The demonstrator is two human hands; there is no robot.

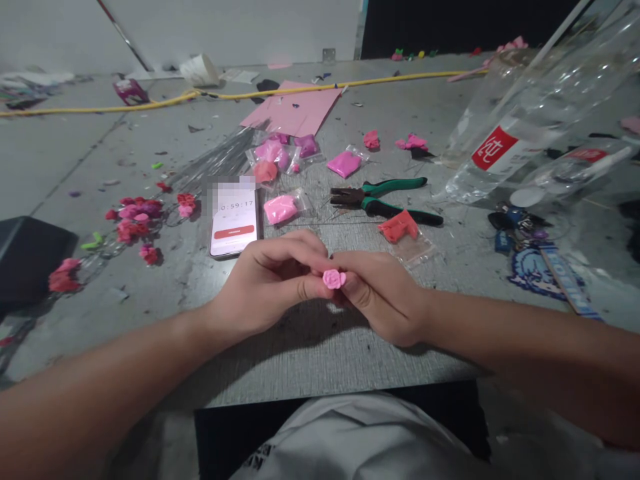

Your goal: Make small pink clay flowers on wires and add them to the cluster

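A small pink clay flower [333, 279] sits between my two hands, low in the middle of the view. My left hand [273, 280] pinches it from the left with thumb and fingers. From the right, my right hand [383, 290] holds it too, its thumb against the petals. Beyond my hands lie a packet of pink clay [281, 209], a red clay lump [399, 227] on a clear bag, and green-handled pliers [383, 199]. A phone [233, 223] showing a timer is beside my left hand.
Several red and pink clay flowers [137, 217] lie at the left near a dark box [33, 257]. Bundled wires [217, 160] and a pink sheet [300, 110] are farther back. Plastic bottles [520, 143] and a keychain charm [545, 273] occupy the right. A yellow cord [300, 89] crosses behind.
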